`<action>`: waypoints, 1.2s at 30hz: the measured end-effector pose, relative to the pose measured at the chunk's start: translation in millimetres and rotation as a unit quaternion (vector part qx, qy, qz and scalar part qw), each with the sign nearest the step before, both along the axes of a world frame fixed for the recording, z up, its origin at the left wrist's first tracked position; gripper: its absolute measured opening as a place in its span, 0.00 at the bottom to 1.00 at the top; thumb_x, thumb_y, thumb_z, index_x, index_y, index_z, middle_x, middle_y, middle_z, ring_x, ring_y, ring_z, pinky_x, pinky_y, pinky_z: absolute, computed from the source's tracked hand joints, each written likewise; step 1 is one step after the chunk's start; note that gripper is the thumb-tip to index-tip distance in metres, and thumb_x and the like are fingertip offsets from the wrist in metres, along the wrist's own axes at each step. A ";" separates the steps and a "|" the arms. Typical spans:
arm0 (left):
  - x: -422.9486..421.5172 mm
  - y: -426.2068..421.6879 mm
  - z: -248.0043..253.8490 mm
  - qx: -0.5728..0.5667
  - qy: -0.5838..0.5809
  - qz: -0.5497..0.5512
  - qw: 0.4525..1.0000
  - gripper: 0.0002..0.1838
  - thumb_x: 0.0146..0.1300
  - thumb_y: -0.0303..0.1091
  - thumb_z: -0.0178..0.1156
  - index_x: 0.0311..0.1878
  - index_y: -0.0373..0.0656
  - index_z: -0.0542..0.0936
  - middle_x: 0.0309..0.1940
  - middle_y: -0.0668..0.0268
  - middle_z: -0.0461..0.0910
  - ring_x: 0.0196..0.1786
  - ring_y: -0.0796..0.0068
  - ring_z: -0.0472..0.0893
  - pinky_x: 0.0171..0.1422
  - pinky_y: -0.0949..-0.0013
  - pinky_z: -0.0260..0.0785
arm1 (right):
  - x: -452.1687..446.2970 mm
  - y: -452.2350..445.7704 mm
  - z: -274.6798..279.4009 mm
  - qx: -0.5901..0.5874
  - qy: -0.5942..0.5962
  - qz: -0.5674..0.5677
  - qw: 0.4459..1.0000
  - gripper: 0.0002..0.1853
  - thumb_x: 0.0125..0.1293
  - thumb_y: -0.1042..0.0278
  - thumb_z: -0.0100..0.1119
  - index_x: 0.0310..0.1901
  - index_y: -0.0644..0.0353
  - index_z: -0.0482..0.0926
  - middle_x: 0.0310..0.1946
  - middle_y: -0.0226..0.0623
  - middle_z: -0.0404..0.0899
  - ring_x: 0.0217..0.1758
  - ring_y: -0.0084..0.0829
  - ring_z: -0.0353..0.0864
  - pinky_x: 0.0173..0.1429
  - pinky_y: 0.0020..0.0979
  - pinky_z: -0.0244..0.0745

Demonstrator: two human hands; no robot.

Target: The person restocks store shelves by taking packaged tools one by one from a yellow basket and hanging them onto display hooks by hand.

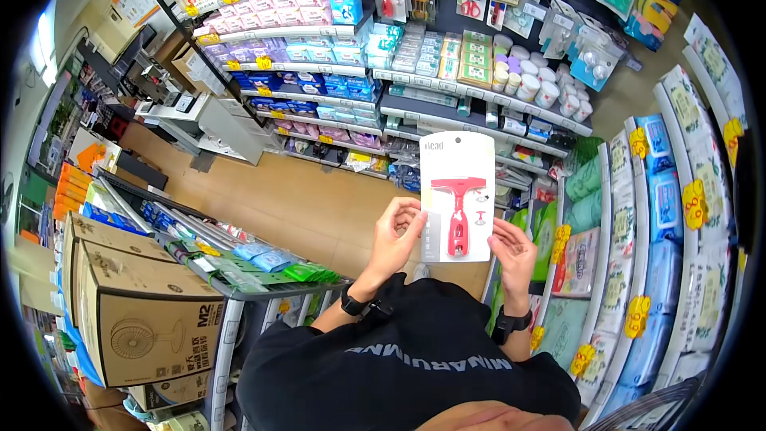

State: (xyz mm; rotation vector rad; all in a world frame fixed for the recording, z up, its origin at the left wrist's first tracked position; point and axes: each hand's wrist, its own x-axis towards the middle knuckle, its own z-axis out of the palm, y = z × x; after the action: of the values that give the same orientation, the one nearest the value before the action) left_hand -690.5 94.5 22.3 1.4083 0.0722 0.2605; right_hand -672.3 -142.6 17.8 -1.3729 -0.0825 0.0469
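Observation:
A white card package (435,168) is held upright in front of my chest, its printed front facing me. On it is a red T-shaped tool (458,211) with a wide head and a ribbed handle; its exact kind I cannot tell. My left hand (396,235) pinches the package's left edge, thumb on the front and fingers curled behind. At the lower right edge, my right hand (513,255) grips it between thumb and fingers. The fingertips behind the card are hidden. Dark bands circle both wrists.
Stocked shelves (431,78) stand ahead, with hanging packs above. Blue wipe packs (664,199) fill a rack close on my right. To my left, a fan carton (152,311) sits beside a green-topped display (263,275). Tiled floor (263,199) lies between, with a white counter (187,116) beyond.

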 end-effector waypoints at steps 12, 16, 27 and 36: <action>50.1 39.5 -4.6 -0.022 0.009 0.108 0.994 0.11 0.70 0.26 0.63 0.52 0.34 0.77 0.36 0.69 0.81 0.35 0.88 0.77 0.41 0.80 0.71 | 83.8 43.6 8.0 -0.008 0.009 0.146 0.989 0.24 0.65 0.83 0.63 0.64 0.73 0.73 0.52 0.42 0.81 0.54 0.26 0.81 0.60 0.26 0.76; 69.6 59.6 -8.7 -0.025 0.012 0.122 0.992 0.11 0.70 0.26 0.63 0.52 0.35 0.77 0.35 0.70 0.80 0.35 0.87 0.76 0.40 0.81 0.70 | 112.2 64.1 1.5 -0.006 0.007 0.170 0.985 0.25 0.66 0.83 0.63 0.64 0.73 0.73 0.51 0.42 0.81 0.53 0.25 0.81 0.60 0.26 0.76; 191.3 147.4 -11.2 0.014 -0.008 0.094 0.995 0.13 0.67 0.26 0.65 0.53 0.36 0.79 0.36 0.71 0.81 0.31 0.89 0.75 0.34 0.81 0.66 | 216.6 152.1 -3.6 -0.003 -0.028 0.106 0.994 0.24 0.67 0.84 0.61 0.65 0.70 0.72 0.51 0.39 0.82 0.51 0.22 0.81 0.57 0.23 0.76; 300.1 227.0 14.3 0.124 -0.022 0.071 0.990 0.19 0.64 0.26 0.67 0.59 0.37 0.80 0.40 0.68 0.82 0.31 0.86 0.76 0.31 0.79 0.66 | 311.0 231.1 8.6 -0.018 -0.053 0.067 0.996 0.22 0.68 0.83 0.61 0.64 0.70 0.73 0.51 0.39 0.82 0.52 0.22 0.82 0.57 0.24 0.76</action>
State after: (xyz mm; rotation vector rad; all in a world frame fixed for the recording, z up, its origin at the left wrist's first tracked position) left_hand -390.4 321.5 36.6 1.6456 0.1063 0.4293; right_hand -361.3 88.5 26.5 -1.4043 -0.2639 0.0884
